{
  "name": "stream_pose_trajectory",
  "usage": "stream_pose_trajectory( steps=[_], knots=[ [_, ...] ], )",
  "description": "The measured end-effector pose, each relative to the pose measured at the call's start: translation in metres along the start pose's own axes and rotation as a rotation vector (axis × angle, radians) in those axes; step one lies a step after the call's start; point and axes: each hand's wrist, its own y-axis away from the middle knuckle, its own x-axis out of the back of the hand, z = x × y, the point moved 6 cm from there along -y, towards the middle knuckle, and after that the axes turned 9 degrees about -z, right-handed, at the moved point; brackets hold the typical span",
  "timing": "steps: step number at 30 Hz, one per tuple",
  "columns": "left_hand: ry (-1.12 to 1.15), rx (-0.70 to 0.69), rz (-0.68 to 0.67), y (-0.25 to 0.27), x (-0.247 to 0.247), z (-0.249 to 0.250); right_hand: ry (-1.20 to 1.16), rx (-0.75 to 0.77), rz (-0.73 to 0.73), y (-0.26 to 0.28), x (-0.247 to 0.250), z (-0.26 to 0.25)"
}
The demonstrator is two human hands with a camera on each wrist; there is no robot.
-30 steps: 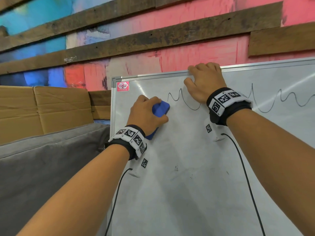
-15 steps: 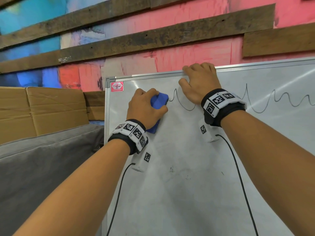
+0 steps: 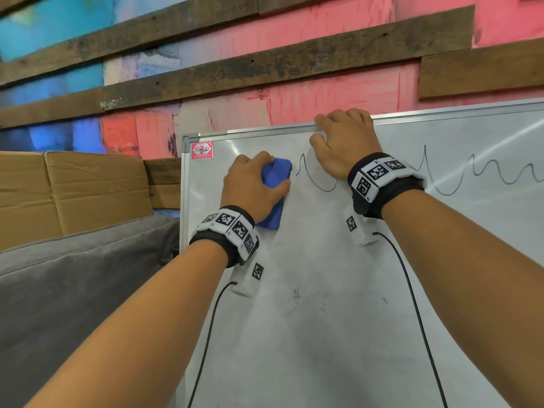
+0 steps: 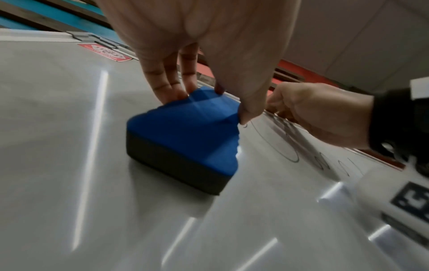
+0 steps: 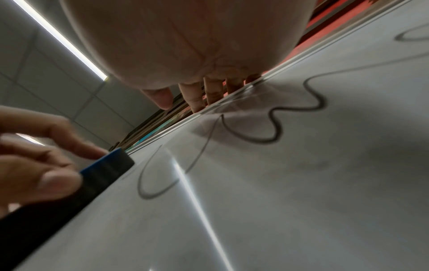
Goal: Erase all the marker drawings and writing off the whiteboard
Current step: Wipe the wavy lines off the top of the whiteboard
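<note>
- Whiteboard with aluminium frame [image 3: 323, 334] is leaned against a pink and blue painted wall with dark wooden planks [image 3: 265, 63].
- Blue foam eraser with a dark felt underside [image 3: 275, 195] is laid flat against the board near its upper left corner, below and to the right of a red sticker [image 3: 202, 150].
- The eraser is grasped by the left hand [image 3: 254, 187]: the fingers [image 4: 167, 86] are curled over its far edge and the thumb is set against its near side.
- A black wavy marker line [image 3: 321, 181] is drawn across the upper part of the board; its left end lies just beside the eraser's upper right corner.
- The top rail of the frame is gripped by the right hand [image 3: 344, 145], with the fingers [image 5: 213, 91] hooked over the edge and the thumb laid on the board face.
- Part of the wavy line is covered by the right hand and wrist.
- Faint dark smudges [image 3: 297, 293] are seen lower on the board.
- Brown cardboard sheets [image 3: 73, 189] and a grey fabric cover [image 3: 73, 290] are located to the left of the board.
</note>
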Motion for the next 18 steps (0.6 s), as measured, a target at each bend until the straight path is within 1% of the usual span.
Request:
stream_pose_trajectory(
  steps=[2,4,7,9,11,13,15,18],
  knots=[
    [0.018,0.009,0.027,-0.007,0.003,0.005,0.002,-0.002,-0.004,0.001,0.003,0.0],
    [0.03,0.004,0.026,-0.008,0.002,0.01,-0.04,-0.011,-0.017,0.0,0.009,0.001],
    [0.051,-0.057,-0.047,-0.001,-0.008,0.017,-0.101,-0.011,-0.044,-0.004,0.014,0.006],
    [0.032,-0.105,-0.092,0.005,-0.017,0.023,-0.125,-0.016,-0.032,-0.004,0.014,0.013],
    [0.028,-0.101,-0.08,0.005,-0.018,0.025,-0.169,-0.043,-0.014,-0.004,0.013,0.02],
    [0.023,-0.075,-0.044,0.0,-0.014,0.026,-0.199,-0.067,-0.035,-0.008,0.011,0.025],
    [0.022,-0.048,-0.005,-0.007,-0.01,0.027,-0.17,-0.043,-0.055,-0.012,0.013,0.025],
    [0.046,-0.007,0.025,-0.015,-0.005,0.03,-0.009,-0.016,-0.098,-0.011,0.021,0.027]
  ],
)
